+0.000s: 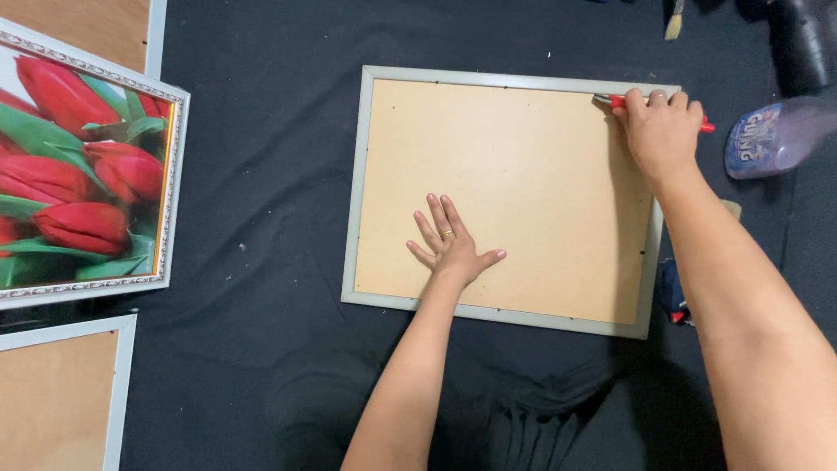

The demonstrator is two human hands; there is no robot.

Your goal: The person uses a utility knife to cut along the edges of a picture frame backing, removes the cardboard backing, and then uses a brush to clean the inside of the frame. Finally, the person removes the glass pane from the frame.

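From the head camera, a pale grey picture frame (504,194) lies face down at centre, tan hardboard backing up. The left hand (450,246) is spread flat on the board, pinning it. The right hand (658,128) is fisted around a red-handled tool (704,123) at the frame's 1 o'clock corner, looks like working the backing tabs; I'd say steady prying comes next. Everything sits on black cloth (261,262); a framed red tulip print (83,166) at 9 o'clock, clear spray bottle (776,135) at 3.
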